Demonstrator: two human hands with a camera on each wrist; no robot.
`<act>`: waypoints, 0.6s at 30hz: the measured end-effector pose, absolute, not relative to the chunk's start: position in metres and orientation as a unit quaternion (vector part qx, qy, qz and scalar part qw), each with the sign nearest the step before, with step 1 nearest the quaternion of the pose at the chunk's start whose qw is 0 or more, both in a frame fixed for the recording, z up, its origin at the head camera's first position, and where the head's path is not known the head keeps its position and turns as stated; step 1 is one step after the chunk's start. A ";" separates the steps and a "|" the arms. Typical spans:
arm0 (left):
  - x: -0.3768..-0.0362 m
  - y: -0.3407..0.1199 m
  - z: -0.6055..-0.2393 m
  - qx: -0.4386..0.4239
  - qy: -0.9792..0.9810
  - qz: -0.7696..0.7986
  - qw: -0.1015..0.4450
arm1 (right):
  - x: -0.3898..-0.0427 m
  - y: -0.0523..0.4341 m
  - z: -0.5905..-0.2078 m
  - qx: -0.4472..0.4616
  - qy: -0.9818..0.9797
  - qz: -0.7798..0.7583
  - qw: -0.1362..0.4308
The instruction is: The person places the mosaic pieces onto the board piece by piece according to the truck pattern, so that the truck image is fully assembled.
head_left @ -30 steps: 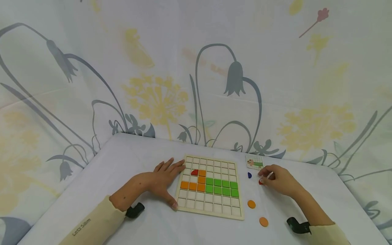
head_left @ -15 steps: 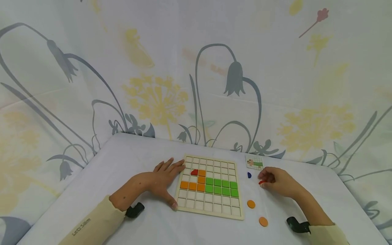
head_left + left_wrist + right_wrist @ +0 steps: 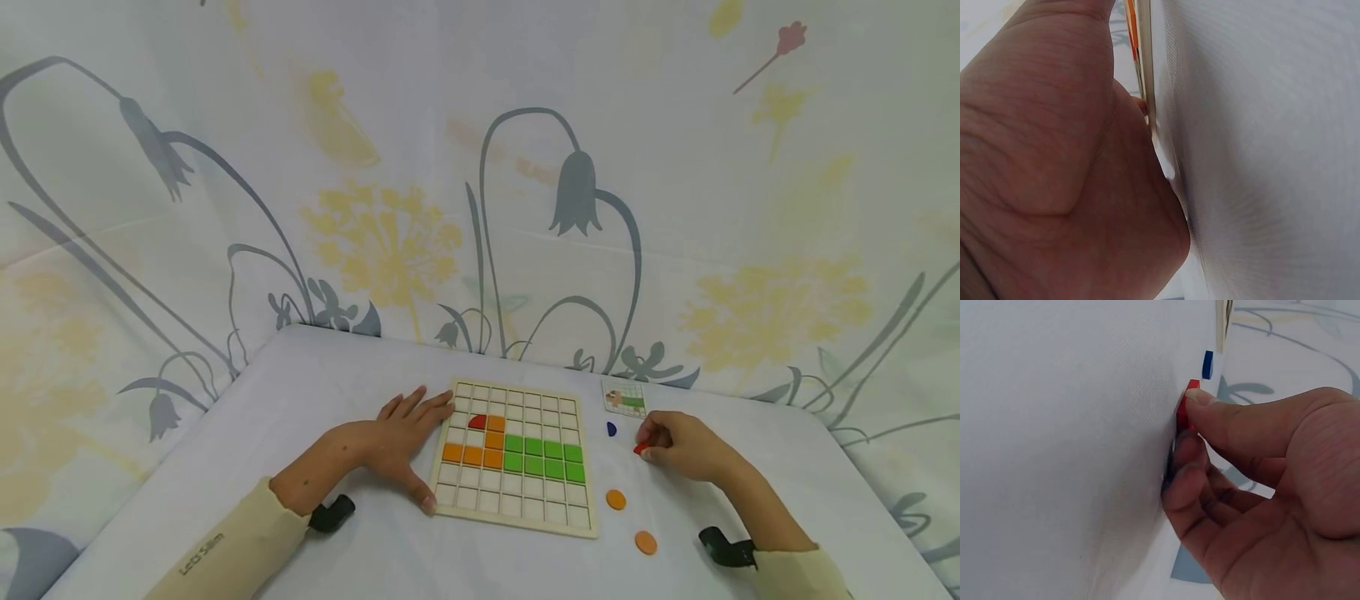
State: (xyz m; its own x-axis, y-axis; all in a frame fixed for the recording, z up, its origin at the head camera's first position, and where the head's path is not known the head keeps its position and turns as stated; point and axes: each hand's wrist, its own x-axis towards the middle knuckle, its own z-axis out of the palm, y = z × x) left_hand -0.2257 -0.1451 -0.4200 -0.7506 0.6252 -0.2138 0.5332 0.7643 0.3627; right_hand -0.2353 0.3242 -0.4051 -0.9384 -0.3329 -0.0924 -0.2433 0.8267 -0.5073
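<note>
My left hand (image 3: 393, 442) lies with fingers spread at the left edge of a wooden grid board (image 3: 512, 506), thumb and fingertips touching its border. In the board sit green square tiles (image 3: 533, 446), orange square tiles (image 3: 492, 440) and one red rounded tile (image 3: 477, 422). To the right of the board, my right hand (image 3: 682, 446) pinches a small red tile (image 3: 1189, 406) between thumb and fingers, low over the white tablecloth. The fingers hide part of that tile. A blue half-round tile (image 3: 611, 429) lies just left of the right hand.
Two orange discs (image 3: 616, 500) lie between the board and the right forearm. A small picture card (image 3: 623, 398) rests behind the blue tile. Behind the table hangs a flower-printed curtain (image 3: 420, 125). A dark wrist device (image 3: 726, 548) sits under the right sleeve.
The right thumb and fingers have drawn together on the red tile, and the right hand has shifted slightly toward me. My left hand and the board tiles stay as they were.
</note>
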 end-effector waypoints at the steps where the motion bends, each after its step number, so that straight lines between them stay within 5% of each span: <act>1: -0.226 -0.145 -0.420 0.313 0.925 0.141 0.163 | -0.235 0.324 -0.405 -0.152 0.952 -0.252 0.087; 18: -0.226 -0.145 -0.420 0.310 0.927 0.139 0.159 | -0.239 0.242 -0.390 -0.265 0.913 -0.307 0.053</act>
State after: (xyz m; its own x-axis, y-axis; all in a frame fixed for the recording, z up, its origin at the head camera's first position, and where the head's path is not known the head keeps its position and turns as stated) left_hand -0.2259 -0.1455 -0.4202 -0.7569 0.6194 -0.2084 0.5314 0.7689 0.3555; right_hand -0.2390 0.2421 -0.3900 -0.8544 -0.5154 0.0655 -0.4504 0.6719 -0.5880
